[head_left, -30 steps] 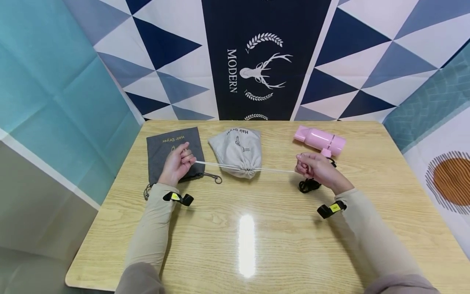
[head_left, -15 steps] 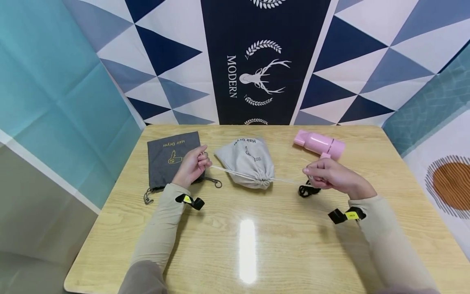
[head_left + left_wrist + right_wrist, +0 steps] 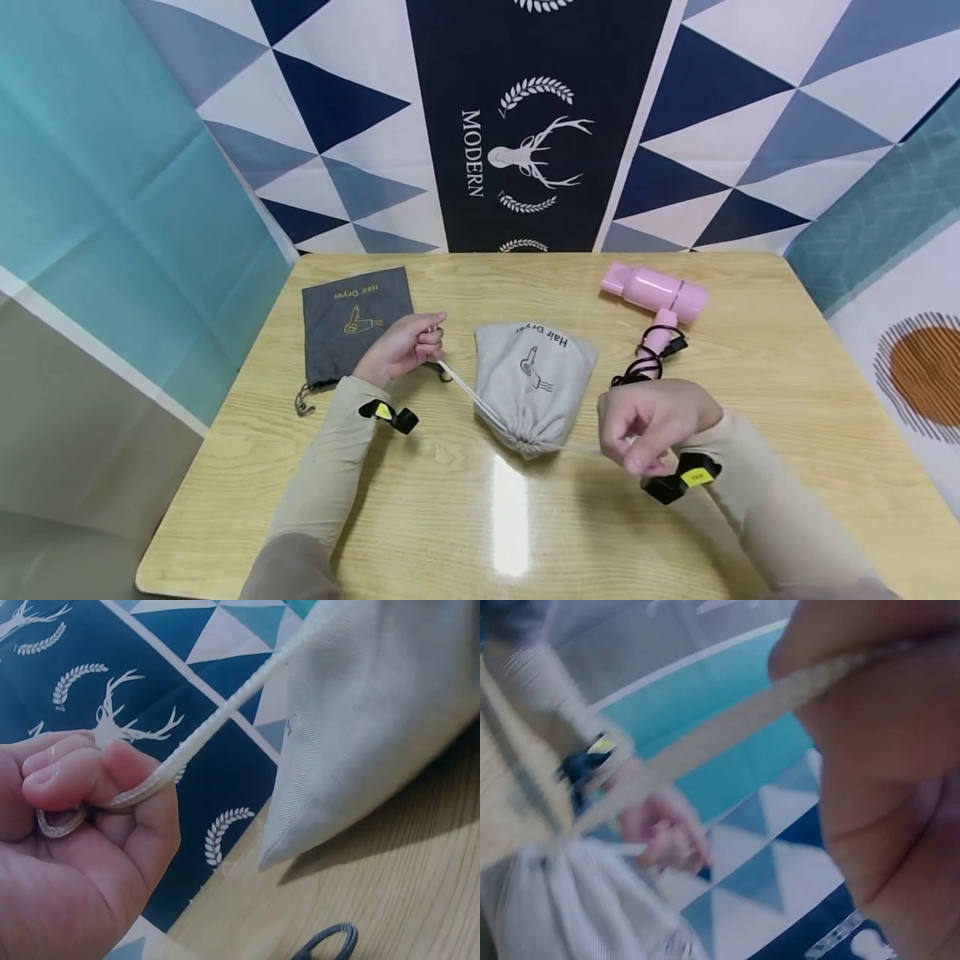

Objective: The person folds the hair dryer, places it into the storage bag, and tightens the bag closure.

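A light grey drawstring bag (image 3: 536, 379) printed "Hair Dryer" lies at mid-table, its gathered mouth turned toward the person. White drawstring (image 3: 480, 402) runs taut from that mouth to both sides. My left hand (image 3: 405, 346) grips one end; the left wrist view shows the cord (image 3: 214, 724) looped between curled fingers. On the other side my right hand (image 3: 652, 421) holds the opposite end, and in the right wrist view the cord (image 3: 705, 739) passes into the folded fingers. The bag's front hides whatever fills it out.
A dark grey "Hair Dryer" pouch (image 3: 352, 312) lies flat at the back left, with cord loops at its mouth. At the back right rests a pink hair dryer (image 3: 652, 290), a black cable (image 3: 645, 362) coiled about its handle. Patterned cloth (image 3: 540, 125) hangs behind the table.
The light grey bag has slid toward the person and to the right, turning slightly. My left hand moved right; my right hand came nearer the person and rolled over. Both kept the cord.
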`<state>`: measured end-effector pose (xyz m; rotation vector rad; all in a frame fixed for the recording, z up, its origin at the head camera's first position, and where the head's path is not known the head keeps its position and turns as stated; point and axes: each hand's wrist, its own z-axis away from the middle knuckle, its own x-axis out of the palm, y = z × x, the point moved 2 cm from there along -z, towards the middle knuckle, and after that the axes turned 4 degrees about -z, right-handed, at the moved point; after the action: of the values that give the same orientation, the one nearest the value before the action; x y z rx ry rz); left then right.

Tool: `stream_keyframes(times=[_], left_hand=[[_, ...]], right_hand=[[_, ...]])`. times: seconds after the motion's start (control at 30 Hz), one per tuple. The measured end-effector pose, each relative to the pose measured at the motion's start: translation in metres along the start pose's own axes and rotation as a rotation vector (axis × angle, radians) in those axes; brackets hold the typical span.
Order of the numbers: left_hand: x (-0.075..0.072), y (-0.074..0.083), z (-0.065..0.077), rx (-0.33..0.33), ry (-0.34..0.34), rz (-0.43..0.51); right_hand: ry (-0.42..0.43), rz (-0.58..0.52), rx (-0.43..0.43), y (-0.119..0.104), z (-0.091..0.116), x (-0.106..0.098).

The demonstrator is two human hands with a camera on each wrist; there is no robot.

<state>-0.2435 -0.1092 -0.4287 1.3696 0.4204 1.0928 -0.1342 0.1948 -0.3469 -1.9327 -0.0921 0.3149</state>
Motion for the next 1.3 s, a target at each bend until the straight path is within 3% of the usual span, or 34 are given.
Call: stream_keyframes(times=[0.1, 0.27, 0.47, 0.57, 0.77, 1.1, 1.3], left_hand=[[-0.008, 0.002, -0.001, -0.006, 0.066, 0.049], [-0.019, 0.006, -0.002, 0.004, 0.19, 0.167], [-0.026, 0.01, -0.005, 0.044, 0.295, 0.3], [-0.027, 0.01, -0.008, 0.051, 0.319, 0.313], [-0.027, 0.007, -0.012, 0.059, 0.341, 0.303], [-0.022, 0.006, -0.029, 0.043, 0.375, 0.253], [-0.027, 0.008, -0.038, 0.044, 0.4, 0.328]], right_hand=[[0.084, -0.033, 0.146, 0.015, 0.01, -0.005], [0.356, -0.052, 0.421, 0.03, 0.031, -0.017], [0.652, 0.064, 0.832, 0.043, 0.054, -0.031], [0.762, 0.144, 0.958, 0.044, 0.068, -0.038], [0.866, 0.34, 1.034, 0.04, 0.084, -0.052], [0.927, 0.59, 1.11, 0.052, 0.112, -0.069], [0.972, 0.72, 1.11, 0.054, 0.12, -0.082]])
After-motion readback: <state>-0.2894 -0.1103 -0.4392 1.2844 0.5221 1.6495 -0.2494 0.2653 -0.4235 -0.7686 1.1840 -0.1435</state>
